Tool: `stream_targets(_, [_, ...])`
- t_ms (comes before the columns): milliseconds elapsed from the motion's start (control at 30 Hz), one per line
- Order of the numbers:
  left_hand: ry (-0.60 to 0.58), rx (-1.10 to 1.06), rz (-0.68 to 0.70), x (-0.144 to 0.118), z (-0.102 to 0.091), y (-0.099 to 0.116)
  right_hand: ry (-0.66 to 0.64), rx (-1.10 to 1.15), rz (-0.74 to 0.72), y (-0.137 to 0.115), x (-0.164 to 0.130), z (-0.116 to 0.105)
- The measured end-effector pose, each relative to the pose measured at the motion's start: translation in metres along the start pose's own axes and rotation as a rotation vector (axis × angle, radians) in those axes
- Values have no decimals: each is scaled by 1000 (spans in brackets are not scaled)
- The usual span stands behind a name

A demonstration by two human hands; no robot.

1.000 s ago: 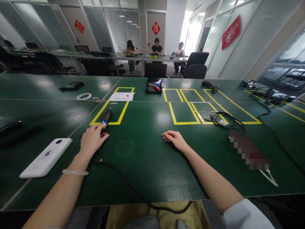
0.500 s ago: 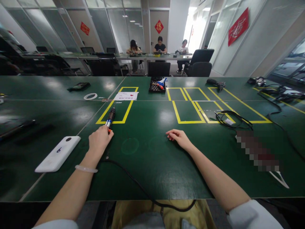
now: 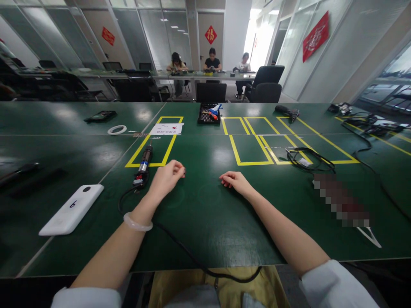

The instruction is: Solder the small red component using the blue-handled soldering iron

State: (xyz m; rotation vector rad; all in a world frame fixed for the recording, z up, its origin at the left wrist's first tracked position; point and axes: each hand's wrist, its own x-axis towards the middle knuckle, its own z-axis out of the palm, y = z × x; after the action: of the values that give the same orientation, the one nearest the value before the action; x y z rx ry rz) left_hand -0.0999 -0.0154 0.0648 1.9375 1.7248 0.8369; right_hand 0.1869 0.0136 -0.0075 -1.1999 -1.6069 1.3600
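My left hand [image 3: 167, 179] hovers over or rests on the green table [image 3: 199, 226]; its fingers are curled together, with nothing visible in them. Left of it lies a corded electric screwdriver [image 3: 144, 163], black with silver and blue bands, within a yellow tape outline [image 3: 171, 149] and past its front line. Its black cord [image 3: 183, 248] passes under my left forearm and over the table's near edge. Across from it, my right hand [image 3: 237, 183] rests at the middle of the table, fingers loosely bent and slightly apart, holding nothing.
A white case marked 6 [image 3: 72, 209] lies at left. At the back are a tape roll [image 3: 117, 130], a paper label [image 3: 167, 128], a black bin of tools [image 3: 205, 122] and a dark power tool [image 3: 287, 112]. Coiled cable [image 3: 313, 149] lies at right. People sit at a far table.
My left hand has let go of the electric screwdriver and moved right, away from it. The screwdriver now lies on the table. My right hand has hardly moved; the view has shifted slightly.
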Motion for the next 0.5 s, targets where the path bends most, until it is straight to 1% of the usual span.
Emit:
stream_targets(33, [-97,-121,7,6,13,11,5,-9,31,-1,3,2])
stream_targets(100, [-236,-308,-30,15,40,30,37,-45,56,-2,7,7])
stream_targets(133, [-300,-383,-49,19,52,36,66,-62,34,-2,7,8])
stream_targets(200, [-376,-508,-76,22,73,44,95,-56,-58,-1,6,11])
stream_targets(267, [-406,-606,-86,22,88,45,65,1,-113,-1,1,10])
stream_targets(333, [-429,-671,-85,19,97,42,-17,57,-144,-2,-4,8])
stream_targets(433, [-461,-715,-66,16,104,37,-116,122,-161,-3,-7,7])
stream_targets(500, [-443,-733,-80,15,107,34,-137,153,-169,-3,-7,8])
